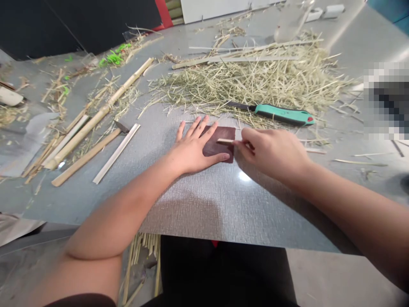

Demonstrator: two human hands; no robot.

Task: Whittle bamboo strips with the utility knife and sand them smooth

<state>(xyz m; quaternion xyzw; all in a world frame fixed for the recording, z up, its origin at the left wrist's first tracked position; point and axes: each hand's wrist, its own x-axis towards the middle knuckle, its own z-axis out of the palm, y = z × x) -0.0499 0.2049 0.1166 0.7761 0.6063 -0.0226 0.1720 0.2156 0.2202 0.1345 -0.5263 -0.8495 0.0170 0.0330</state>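
My left hand point(196, 147) lies flat with its fingers spread, pressing on the left part of a dark brown sheet of sandpaper point(220, 150) on the grey table. Between the fingers of my right hand point(271, 149) is a thin bamboo strip point(225, 141), whose pale end rests over the sandpaper. The rest of that strip is partly hidden by the right hand. Just beyond both hands, a folding saw with a teal handle point(284, 114) lies on the edge of a heap of shavings.
A large heap of bamboo shavings point(255, 81) spreads behind the saw. Toward the left lie a hammer point(87, 155), a pale flat strip point(116, 153) and a long bamboo pole point(102, 111). A clear cup point(292, 19) stands at the back. Bamboo sticks point(145, 245) lie below the table's front edge.
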